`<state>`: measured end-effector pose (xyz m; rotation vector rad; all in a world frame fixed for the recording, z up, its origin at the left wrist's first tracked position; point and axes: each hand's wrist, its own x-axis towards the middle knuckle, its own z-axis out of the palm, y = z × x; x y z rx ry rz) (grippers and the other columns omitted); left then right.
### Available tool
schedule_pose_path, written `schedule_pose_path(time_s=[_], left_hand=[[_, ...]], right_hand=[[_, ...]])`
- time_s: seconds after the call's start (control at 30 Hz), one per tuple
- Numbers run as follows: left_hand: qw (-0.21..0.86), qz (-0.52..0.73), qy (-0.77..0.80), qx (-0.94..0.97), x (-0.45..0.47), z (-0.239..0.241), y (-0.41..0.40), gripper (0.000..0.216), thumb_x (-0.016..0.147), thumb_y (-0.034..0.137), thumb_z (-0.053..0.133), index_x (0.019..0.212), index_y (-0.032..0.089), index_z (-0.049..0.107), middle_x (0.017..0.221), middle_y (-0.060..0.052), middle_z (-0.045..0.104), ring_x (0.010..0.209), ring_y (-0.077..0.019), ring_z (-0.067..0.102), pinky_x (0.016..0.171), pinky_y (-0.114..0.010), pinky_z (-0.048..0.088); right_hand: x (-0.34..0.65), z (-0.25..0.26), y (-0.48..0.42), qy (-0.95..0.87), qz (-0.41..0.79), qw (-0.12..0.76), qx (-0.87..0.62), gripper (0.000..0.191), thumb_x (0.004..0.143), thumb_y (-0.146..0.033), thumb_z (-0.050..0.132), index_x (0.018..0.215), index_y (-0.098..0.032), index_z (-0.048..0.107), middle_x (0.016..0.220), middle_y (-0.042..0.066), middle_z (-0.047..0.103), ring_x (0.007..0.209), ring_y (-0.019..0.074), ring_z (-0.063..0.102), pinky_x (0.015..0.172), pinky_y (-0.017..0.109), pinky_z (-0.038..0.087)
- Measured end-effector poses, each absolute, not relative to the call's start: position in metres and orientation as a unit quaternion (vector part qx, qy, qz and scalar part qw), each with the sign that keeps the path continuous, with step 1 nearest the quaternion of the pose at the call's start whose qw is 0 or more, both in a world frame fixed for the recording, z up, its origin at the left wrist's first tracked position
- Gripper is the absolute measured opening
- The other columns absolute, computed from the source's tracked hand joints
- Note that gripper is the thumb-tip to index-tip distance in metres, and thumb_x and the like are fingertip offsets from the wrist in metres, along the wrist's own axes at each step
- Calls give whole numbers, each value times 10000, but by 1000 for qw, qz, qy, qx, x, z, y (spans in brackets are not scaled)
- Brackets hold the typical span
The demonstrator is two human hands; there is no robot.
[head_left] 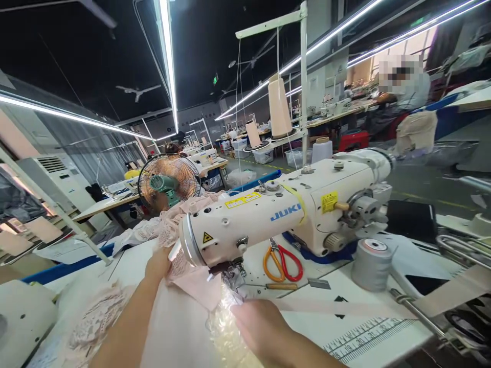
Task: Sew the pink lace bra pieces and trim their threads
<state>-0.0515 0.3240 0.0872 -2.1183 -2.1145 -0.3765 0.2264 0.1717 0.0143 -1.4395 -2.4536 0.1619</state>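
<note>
The pink fabric [199,289] lay on the white table [172,332] under the head of the cream sewing machine [268,214]. It was thin, pale cloth with a flat folded corner pointing toward the person, and a lacy, see-through edge bunched in front of the needle [232,275]. More of the same lace was heaped behind the machine and at the left of the table.

The left hand [158,263] was at the left of the machine head, its fingers closed into the cloth. The right hand [258,323] rested on the lacy edge just in front of the needle, back of the hand up. Its fingers bent down onto the cloth, and whether they pinched it I could not tell.

A pale strip [345,306] ran from that hand off to the right across the table. Behind it lay orange-and-red scissors [282,263], and a grey thread spool [371,266] stood near the machine's wheel end.
</note>
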Motion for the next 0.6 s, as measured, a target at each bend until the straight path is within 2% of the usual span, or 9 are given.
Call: schedule_pose_path(time_s=[0.13,0.33,0.4,0.47,0.57,0.6], left_hand=[[81,-22,-730,-678,-89,87,258,333,949,253,371,1131,203,644,1184,-98,640,1017,-285,640,812,-385,479],[72,60,-824,-558,-179,96,146,291,877,285,412,787,146,651,918,-195,709,893,-378,673,776,-465,467],[42,55,-848,-525,-199,97,121,269,839,265,474,605,179,574,747,-148,715,821,-355,688,771,-427,468],[12,25,-864,-502,-205,95,102,278,814,209,510,536,194,514,672,-93,700,829,-308,689,792,-370,459],[-12,-65,-888,-455,-196,93,81,164,816,166,564,652,170,572,780,-58,702,944,-256,652,857,-344,436],[-16,-103,-895,-433,-192,93,77,152,847,207,575,705,157,591,824,-53,693,949,-237,640,877,-360,437]], right_hand=[[229,14,167,-857,72,155,-486,135,922,-211,520,835,-167,614,729,-14,635,626,140,573,550,261,395],[228,11,167,-847,89,164,-497,165,951,-282,556,871,-152,619,776,-14,624,692,136,603,651,302,511],[228,10,168,-845,94,166,-499,178,950,-303,561,880,-151,622,788,-11,630,703,138,611,667,311,520],[227,9,166,-845,99,169,-498,187,953,-314,556,889,-152,626,800,-6,638,717,141,616,683,318,520],[229,4,162,-846,109,176,-491,168,955,-268,517,931,-164,647,817,13,672,737,165,635,666,322,503],[230,1,162,-846,113,181,-489,190,951,-235,481,954,-180,663,824,31,695,736,187,650,631,319,489]])
